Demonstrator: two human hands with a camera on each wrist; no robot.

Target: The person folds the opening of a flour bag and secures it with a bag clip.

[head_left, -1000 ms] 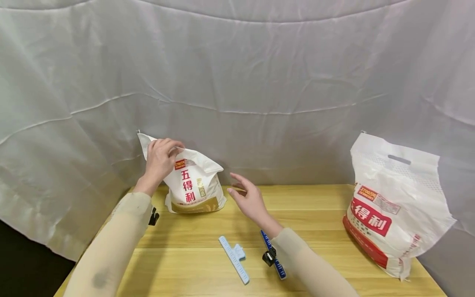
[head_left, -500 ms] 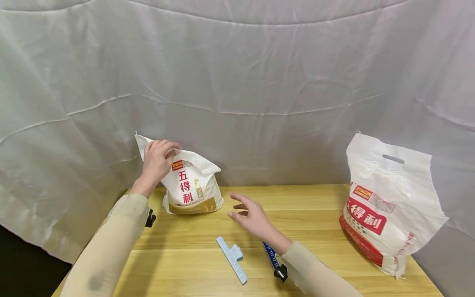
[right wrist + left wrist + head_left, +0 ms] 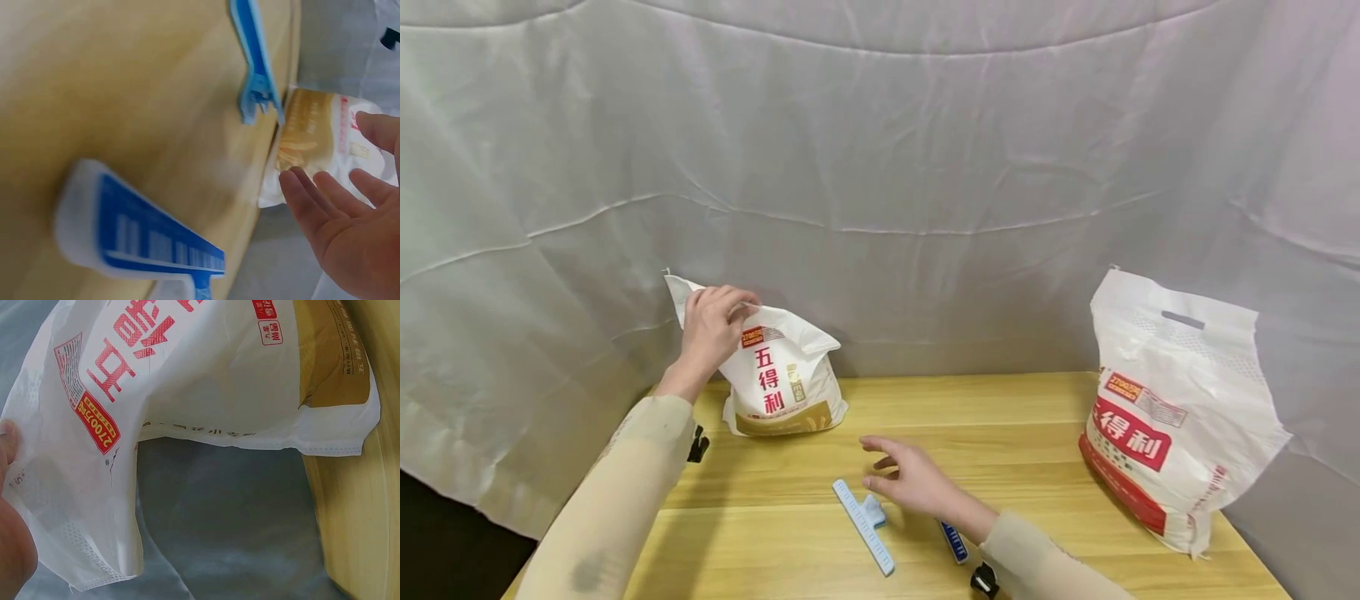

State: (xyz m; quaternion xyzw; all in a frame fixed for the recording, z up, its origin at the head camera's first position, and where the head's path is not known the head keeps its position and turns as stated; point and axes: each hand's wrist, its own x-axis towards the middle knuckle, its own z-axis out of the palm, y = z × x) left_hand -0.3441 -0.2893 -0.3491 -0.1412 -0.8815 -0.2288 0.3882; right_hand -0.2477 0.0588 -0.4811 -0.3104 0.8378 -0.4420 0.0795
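At the back left of the table, a white flour bag (image 3: 801, 375) with red lettering and a gold base band stands on the wood. My left hand (image 3: 711, 325) grips its slack top; in the left wrist view the thumb (image 3: 17, 540) lies against the white plastic. My right hand (image 3: 913, 482) is over the middle of the table, its fingers loosely bent around nothing. Just left of it lies a light blue bag clip (image 3: 861, 525). A dark blue bag clip (image 3: 953, 542) is partly covered by the right forearm; the right wrist view shows its ribbed bar (image 3: 156, 231).
A second flour bag (image 3: 1150, 450), with a red base and a handle slot, stands at the table's right. Grey cloth (image 3: 880, 275) hangs behind and to the left of the wooden table (image 3: 985, 400).
My right hand has come away from the white and gold flour bag, toward the front, closer to the light blue clip. The left hand keeps its hold on the bag top.
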